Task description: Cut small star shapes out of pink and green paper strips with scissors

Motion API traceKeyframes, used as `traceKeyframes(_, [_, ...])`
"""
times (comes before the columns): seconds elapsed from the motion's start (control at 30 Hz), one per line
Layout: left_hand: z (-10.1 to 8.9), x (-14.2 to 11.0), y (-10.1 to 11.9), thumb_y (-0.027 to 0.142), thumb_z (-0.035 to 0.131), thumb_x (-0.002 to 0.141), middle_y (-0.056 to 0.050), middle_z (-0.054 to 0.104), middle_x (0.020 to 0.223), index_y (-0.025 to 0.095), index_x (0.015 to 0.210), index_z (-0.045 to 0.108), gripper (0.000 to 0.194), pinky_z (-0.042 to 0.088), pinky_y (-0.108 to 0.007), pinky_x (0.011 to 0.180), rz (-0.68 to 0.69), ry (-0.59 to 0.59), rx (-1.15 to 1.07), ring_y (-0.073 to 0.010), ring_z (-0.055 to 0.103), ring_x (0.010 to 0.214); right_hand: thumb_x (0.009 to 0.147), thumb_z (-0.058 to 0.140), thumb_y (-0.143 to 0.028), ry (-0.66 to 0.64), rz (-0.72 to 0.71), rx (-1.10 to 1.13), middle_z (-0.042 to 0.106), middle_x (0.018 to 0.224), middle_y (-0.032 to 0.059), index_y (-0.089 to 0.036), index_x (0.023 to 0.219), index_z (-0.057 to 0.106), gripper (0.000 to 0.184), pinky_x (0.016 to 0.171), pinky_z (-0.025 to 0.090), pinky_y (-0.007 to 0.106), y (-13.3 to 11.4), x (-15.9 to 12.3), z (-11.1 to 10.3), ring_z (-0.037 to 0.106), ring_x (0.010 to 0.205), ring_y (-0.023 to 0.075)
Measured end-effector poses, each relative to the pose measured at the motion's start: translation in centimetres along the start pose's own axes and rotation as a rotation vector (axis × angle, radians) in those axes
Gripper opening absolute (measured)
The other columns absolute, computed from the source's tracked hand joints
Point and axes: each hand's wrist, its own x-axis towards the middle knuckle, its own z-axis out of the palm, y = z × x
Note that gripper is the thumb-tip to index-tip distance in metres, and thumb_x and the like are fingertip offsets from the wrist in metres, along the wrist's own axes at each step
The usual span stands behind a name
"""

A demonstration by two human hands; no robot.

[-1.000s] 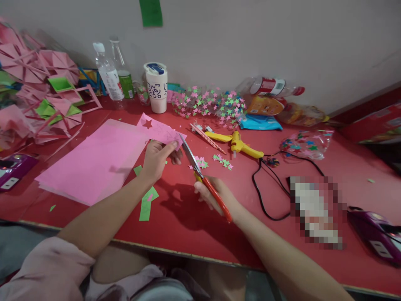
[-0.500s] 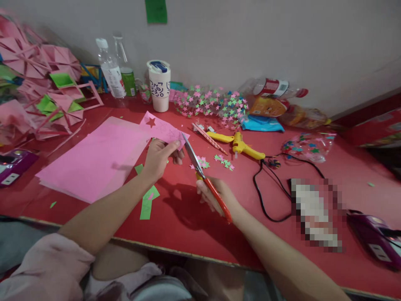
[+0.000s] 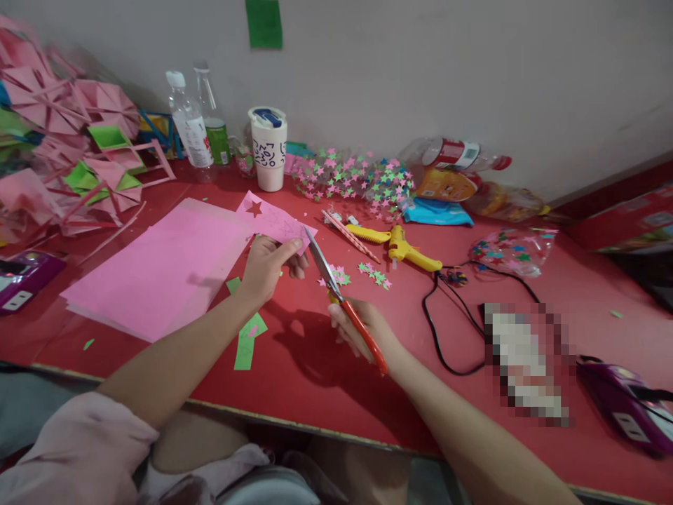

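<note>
Only the head view has shifted slightly since the earlier frames. The left hand (image 3: 264, 268) pinches a pink paper strip (image 3: 274, 219) with a star-shaped hole, thumb on top. The right hand (image 3: 368, 326) curls round red-handled scissors (image 3: 336, 289), their blades at the strip's right end, seemingly almost closed. Pink paper sheets (image 3: 162, 270) lie left on the red table (image 3: 294, 393); paper stars (image 3: 374, 275) lie near the yellow glue gun (image 3: 413, 257).
</note>
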Motion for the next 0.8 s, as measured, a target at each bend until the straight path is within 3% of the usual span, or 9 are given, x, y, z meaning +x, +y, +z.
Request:
traceKeyframes(0.57, [-0.43, 0.12, 0.35, 0.032, 0.059, 0.074, 0.0, 0.058, 0.045, 0.015, 0.052, 0.06, 0.027, 0.04, -0.022, 0.038, 0.015, -0.059, -0.039, -0.0089, 0.052, 0.036, 0.078, 0.055, -0.064, -0.034, 0.021, 0.016, 0.04, 0.042, -0.0079, -0.021, 0.06, 0.044, 0.048, 0.041, 0.037, 0.022, -0.86, -0.11, -0.42, 0.037, 0.033, 0.0066])
traceKeyframes(0.8, [-0.47, 0.55, 0.43, 0.028, 0.058, 0.067, 0.003, 0.048, 0.037, 0.017, 0.047, 0.053, 0.024, 0.025, -0.018, 0.031, 0.053, 0.126, -0.035, -0.0056, 0.042, 0.033, 0.078, 0.056, -0.063, -0.085, 0.02, 0.031, 0.04, 0.039, -0.0087, -0.021, 0.063, 0.046, 0.046, 0.043, 0.04, 0.023, -0.79, -0.02, -0.87, 0.039, 0.032, 0.0074])
